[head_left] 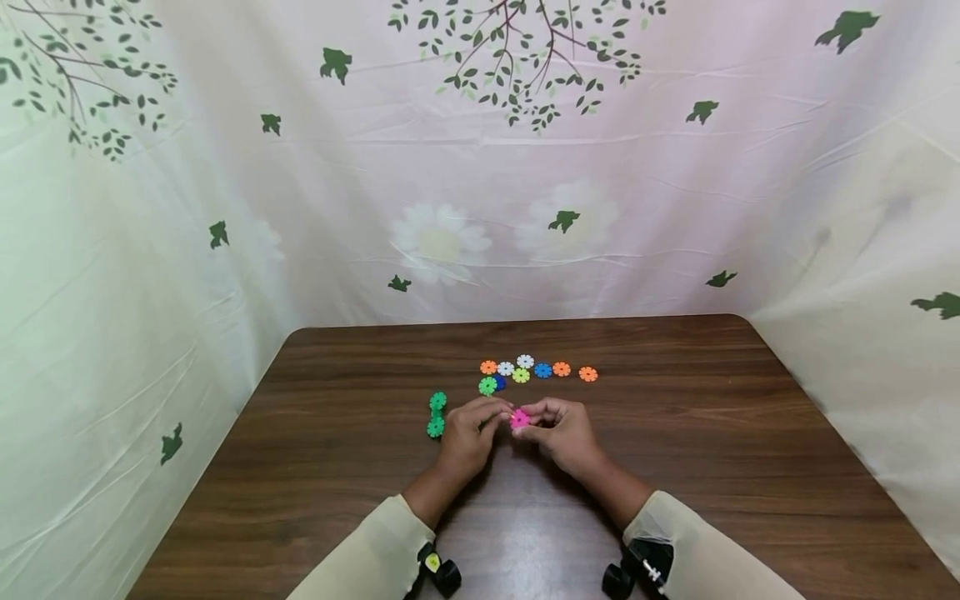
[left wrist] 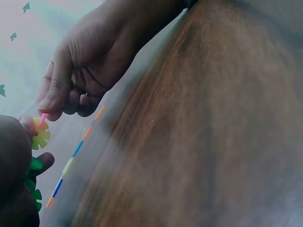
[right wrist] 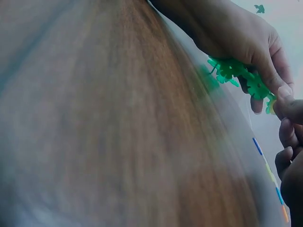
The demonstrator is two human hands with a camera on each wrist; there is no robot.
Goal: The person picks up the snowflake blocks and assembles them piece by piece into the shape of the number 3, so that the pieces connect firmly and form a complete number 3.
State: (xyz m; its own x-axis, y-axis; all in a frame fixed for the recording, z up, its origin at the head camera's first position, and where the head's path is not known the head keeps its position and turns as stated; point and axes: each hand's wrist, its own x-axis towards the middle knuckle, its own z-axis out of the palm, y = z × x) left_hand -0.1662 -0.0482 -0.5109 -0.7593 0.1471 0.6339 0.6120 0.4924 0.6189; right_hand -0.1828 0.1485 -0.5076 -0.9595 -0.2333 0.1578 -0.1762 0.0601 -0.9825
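My left hand (head_left: pixel 467 437) holds a joined chain of green notched discs (head_left: pixel 437 415), which sticks out on its left side. A yellow notched disc (left wrist: pixel 42 137) sits at the chain's inner end, by the left fingertips. Between thumb and fingers, my right hand (head_left: pixel 566 433) pinches a pink notched disc (head_left: pixel 520 418). In the left wrist view the pink disc is edge-on and meets the yellow one; how far they are slotted together I cannot tell. The right wrist view shows the green chain (right wrist: pixel 258 90) under the left palm, partly hidden by fingers.
Beyond the hands, loose discs lie on the brown wooden table (head_left: pixel 712 467): orange (head_left: pixel 588 374), light blue (head_left: pixel 543 370), white (head_left: pixel 525 361), yellow-green (head_left: pixel 521 376), dark blue (head_left: pixel 500 383) and green (head_left: pixel 487 386). A patterned cloth (head_left: pixel 480 167) hangs behind the table.
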